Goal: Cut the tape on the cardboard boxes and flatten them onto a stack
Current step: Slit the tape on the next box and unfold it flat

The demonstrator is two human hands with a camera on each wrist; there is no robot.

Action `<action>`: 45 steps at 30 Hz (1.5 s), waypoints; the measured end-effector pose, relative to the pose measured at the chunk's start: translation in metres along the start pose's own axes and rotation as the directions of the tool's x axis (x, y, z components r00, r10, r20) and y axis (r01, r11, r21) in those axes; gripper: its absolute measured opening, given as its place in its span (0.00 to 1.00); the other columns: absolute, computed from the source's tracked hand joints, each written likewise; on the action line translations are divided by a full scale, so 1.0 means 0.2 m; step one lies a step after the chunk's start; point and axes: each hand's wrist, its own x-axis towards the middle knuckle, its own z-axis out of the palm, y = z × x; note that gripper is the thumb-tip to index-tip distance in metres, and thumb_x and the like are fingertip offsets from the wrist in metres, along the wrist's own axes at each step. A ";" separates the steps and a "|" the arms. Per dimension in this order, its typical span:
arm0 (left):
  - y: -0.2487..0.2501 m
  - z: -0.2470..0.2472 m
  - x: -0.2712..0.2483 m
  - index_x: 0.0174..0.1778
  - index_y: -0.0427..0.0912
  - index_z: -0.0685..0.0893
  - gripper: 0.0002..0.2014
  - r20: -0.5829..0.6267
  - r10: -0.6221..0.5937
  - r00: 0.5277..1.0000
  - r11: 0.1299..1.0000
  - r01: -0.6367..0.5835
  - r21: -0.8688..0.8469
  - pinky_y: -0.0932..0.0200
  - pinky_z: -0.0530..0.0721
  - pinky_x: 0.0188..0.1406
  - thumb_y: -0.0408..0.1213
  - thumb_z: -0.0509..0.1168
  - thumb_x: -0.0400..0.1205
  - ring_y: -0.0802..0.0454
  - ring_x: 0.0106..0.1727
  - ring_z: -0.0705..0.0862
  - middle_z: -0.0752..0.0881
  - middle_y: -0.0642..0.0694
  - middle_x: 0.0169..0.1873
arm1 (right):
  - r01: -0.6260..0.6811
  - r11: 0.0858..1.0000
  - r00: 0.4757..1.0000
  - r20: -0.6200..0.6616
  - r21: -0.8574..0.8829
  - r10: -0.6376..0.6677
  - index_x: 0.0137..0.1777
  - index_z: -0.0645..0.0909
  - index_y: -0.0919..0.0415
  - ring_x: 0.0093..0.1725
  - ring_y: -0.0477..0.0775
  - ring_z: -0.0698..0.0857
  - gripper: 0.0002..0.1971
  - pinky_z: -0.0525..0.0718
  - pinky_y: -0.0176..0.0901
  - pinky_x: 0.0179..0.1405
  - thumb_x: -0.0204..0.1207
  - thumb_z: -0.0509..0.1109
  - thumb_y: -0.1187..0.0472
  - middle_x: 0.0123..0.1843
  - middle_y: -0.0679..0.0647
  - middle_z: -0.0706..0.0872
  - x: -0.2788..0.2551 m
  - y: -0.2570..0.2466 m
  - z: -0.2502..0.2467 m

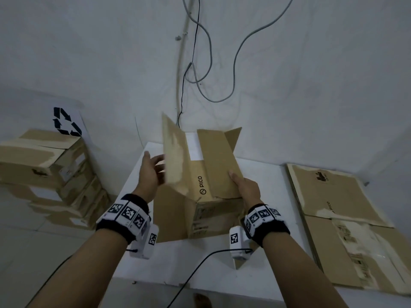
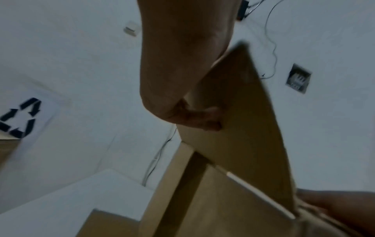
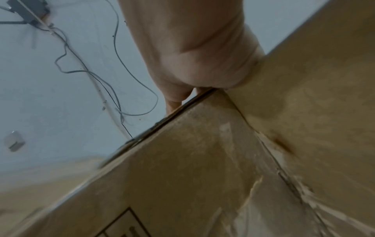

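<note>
An opened brown cardboard box [image 1: 213,210] marked PICO stands on the white table [image 1: 133,252]. Its left flap [image 1: 175,156] stands nearly upright, and my left hand [image 1: 153,172] holds it from the outer side. In the left wrist view my left hand [image 2: 182,80] curls a finger onto that flap [image 2: 243,128]. My right hand [image 1: 246,187] grips the near end of the right flap [image 1: 220,161], thumb on top. In the right wrist view my right hand [image 3: 192,56] hooks its fingers over the cardboard edge of the box [image 3: 182,184]. Torn tape residue shows on the cardboard. No cutter is visible.
Several taped boxes [image 1: 44,165] are stacked at the left under a recycling sign [image 1: 65,122]. Flattened boxes [image 1: 338,214] lie in a pile at the right. Cables [image 1: 193,63] hang on the wall behind the table.
</note>
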 end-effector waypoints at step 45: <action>-0.06 0.41 0.27 0.84 0.42 0.40 0.39 -0.136 -0.110 0.985 0.961 0.140 0.238 0.47 0.67 0.73 0.53 0.56 0.86 0.37 0.75 0.71 0.69 0.34 0.77 | 0.063 0.994 0.996 0.063 0.084 -0.069 0.62 0.83 0.61 0.54 0.54 0.87 0.32 0.85 0.55 0.61 0.67 0.78 0.37 0.56 0.53 0.88 0.01 0.02 -0.02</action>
